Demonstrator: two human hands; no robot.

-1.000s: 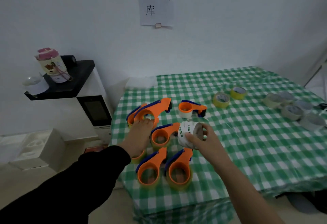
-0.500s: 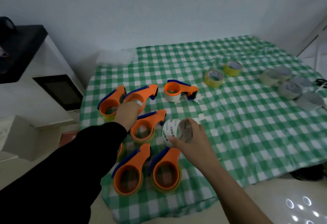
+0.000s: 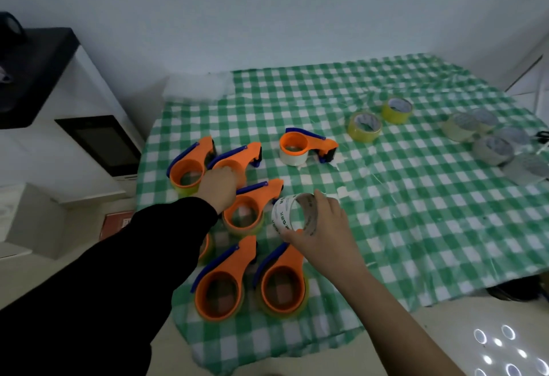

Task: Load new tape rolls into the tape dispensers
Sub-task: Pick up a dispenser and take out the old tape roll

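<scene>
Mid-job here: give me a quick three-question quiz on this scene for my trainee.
1. True or false: the right hand holds a white roll.
2. The lone dispenser near the yellow rolls carries a roll of which colour? A white, B black, C red.
3. Fill in: the left hand touches a dispenser whose body is ____.
Key: 1 true; 2 A; 3 orange.

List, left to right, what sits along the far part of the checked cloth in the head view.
Orange dispenser, second dispenser under the left hand, dispenser holding a white roll, yellow roll, second yellow roll, pale rolls.
</scene>
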